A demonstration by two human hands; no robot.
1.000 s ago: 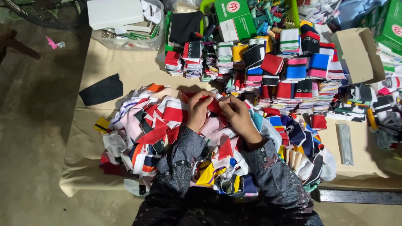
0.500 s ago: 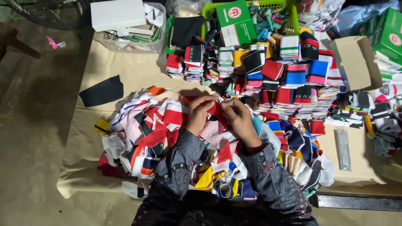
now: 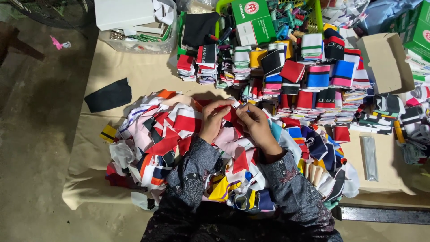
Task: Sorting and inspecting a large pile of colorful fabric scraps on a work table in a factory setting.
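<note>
Overhead view of a low bench [image 3: 139, 74] covered with a beige cloth and strewn with textile offcuts. At centre, the left hand [image 3: 214, 120] and the right hand [image 3: 256, 124] meet over a small red fabric piece [image 3: 231, 115]; the fingers of both hands are closed in a pinch on its upper edge, the thumbs turned inward and nearly touching. The red piece lies on top of a loose heap of multicoloured fabric scraps [image 3: 161, 134] in red, white, pink, navy and yellow, which spreads from the left of the hands, under the forearms and round to the right. Both forearms wear dark grey patterned sleeves [image 3: 197, 172].

Behind the hands, toward the far edge of the bench, stand sorted stacks of folded striped fabric pieces [image 3: 309, 76], arranged in rows and grouped by colour. A flat black fabric piece [image 3: 109, 95] lies apart on bare cloth to the left of the heap. At the far left corner sits a clear plastic tub [image 3: 134, 42] with a white rectangular box [image 3: 124, 13] resting across it. A green and white cardboard box [image 3: 253, 20] lies in a bright green plastic basket [image 3: 313, 11] at the far side. An open brown cardboard box [image 3: 387, 62] stands to the right of the stacks. A narrow grey metal strip [image 3: 369, 157] lies on the cloth near the right front edge.
</note>
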